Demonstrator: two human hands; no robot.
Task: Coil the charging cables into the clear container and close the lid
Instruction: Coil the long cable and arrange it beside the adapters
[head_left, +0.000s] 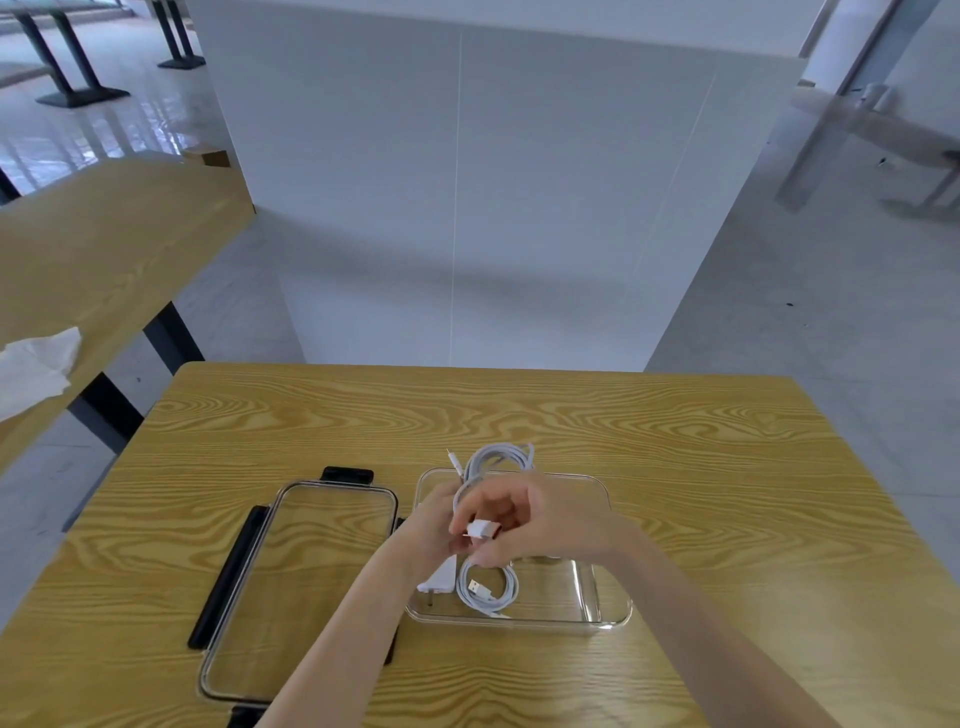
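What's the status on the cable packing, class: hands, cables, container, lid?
Both hands, left hand and right hand, gripping white cable bundle over clear container. One coiled cable already inside. Lid off, lying left. Nothing blocking.

Yellow-tan worktop (571, 415) with bold swirling brown wood grain, and on it the clear container (597, 608), see-through with that grain showing through its base, while the lid (291, 571) to its left is clear too, edged with black clasps. White all round on the cables: a pale white coil (488, 587) in the container beside a white plug (441, 574), and a greyish-white bundle (493, 462) at the far rim. Far left, a second wood-grain table (104, 249) in the same tan carries a white tissue (36, 364), over a glossy pale grey floor (831, 312).
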